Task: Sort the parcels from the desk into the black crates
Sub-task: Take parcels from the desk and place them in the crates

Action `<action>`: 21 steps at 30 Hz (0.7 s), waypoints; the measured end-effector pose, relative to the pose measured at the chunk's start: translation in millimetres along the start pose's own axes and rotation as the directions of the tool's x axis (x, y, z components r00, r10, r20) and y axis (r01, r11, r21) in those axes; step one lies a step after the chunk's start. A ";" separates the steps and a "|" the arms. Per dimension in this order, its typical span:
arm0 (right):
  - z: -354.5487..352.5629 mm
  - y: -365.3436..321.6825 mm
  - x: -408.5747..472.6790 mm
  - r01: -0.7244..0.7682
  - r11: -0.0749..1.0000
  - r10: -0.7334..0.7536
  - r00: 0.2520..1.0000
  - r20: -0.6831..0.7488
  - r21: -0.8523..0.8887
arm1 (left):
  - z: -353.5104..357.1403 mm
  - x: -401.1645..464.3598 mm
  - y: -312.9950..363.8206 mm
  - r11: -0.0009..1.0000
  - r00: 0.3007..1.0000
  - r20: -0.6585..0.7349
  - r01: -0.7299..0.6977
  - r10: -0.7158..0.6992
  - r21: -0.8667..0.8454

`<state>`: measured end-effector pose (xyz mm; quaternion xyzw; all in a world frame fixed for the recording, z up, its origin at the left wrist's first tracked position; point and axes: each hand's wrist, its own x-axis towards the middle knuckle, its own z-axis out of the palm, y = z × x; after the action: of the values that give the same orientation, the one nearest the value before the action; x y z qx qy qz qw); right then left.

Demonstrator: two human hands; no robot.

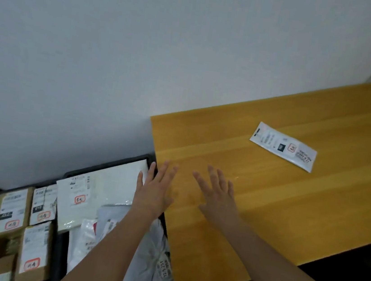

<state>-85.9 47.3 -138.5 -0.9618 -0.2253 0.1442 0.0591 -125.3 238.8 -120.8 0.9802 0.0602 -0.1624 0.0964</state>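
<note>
One flat white parcel (pixel 284 146) with printed labels lies on the yellow wooden desk (pixel 289 201), toward its far right. My left hand (pixel 154 189) hovers open at the desk's left edge, over the black crate (pixel 110 163) holding white plastic mailers (pixel 100 190). My right hand (pixel 217 195) is open above the desk's left part, fingers spread, holding nothing. A second crate further left holds several brown cardboard boxes (pixel 13 214) with white labels.
A plain white wall (pixel 144 52) runs behind desk and crates. The desk's near edge drops to a dark floor area (pixel 338 278). Crumpled grey mailers (pixel 153 254) fill the near part of the crate beside the desk.
</note>
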 end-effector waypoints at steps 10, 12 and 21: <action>-26.0 196.1 31.4 -0.156 0.987 0.156 0.988 -0.010 0.036 | -3.5 101.3 160.6 0.999 0.998 0.063 -0.034 0.032 0.024; -29.2 237.9 34.2 -0.191 0.981 0.191 0.982 0.011 0.035 | 1.0 120.3 191.9 0.999 0.994 0.099 -0.041 0.039 0.016; -26.2 340.6 51.6 -0.317 0.942 0.291 0.934 0.208 0.107 | 32.5 147.1 249.8 0.998 0.982 0.189 -0.005 0.016 -0.059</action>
<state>108.1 -234.4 -187.4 -0.9605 -0.0675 0.2577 0.0809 40.2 1.5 -157.2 0.9574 0.0502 -0.2526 0.1310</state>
